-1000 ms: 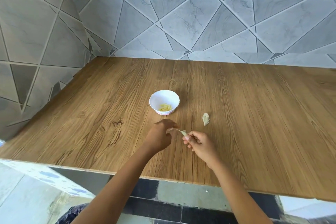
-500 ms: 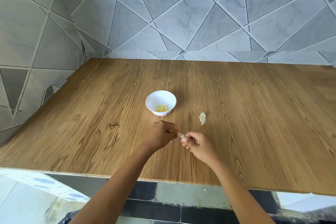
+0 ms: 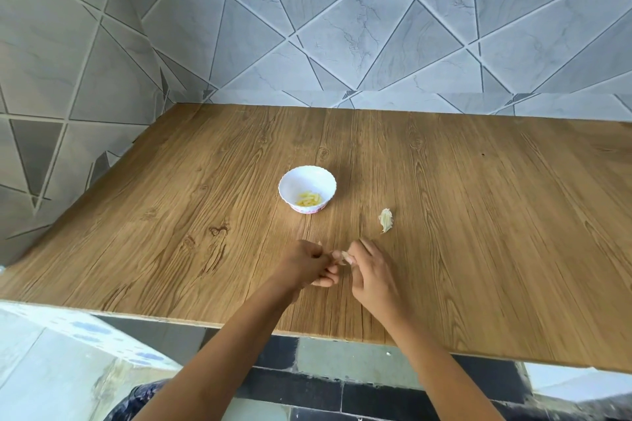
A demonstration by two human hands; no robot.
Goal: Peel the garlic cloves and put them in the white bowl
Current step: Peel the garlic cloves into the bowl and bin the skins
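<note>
A small white bowl [image 3: 307, 189] with a scalloped rim stands in the middle of the wooden table [image 3: 478, 232]; several peeled yellow garlic cloves [image 3: 309, 199] lie in it. My left hand [image 3: 304, 265] and my right hand [image 3: 371, 272] meet just in front of the bowl, fingers curled. Between their fingertips they pinch a small pale garlic clove [image 3: 345, 256], mostly hidden by the fingers. A pale piece of garlic in its skin [image 3: 386, 219] lies on the table to the right of the bowl, beyond my right hand.
Grey tiled walls with triangle patterns close the table at the back and on the left. The table's front edge runs just below my forearms; a tiled floor shows under it.
My hands have come together: the left hand moved right onto the clove that the right hand held. The camera shifted a little, and the bowl and loose garlic piece stayed put.
</note>
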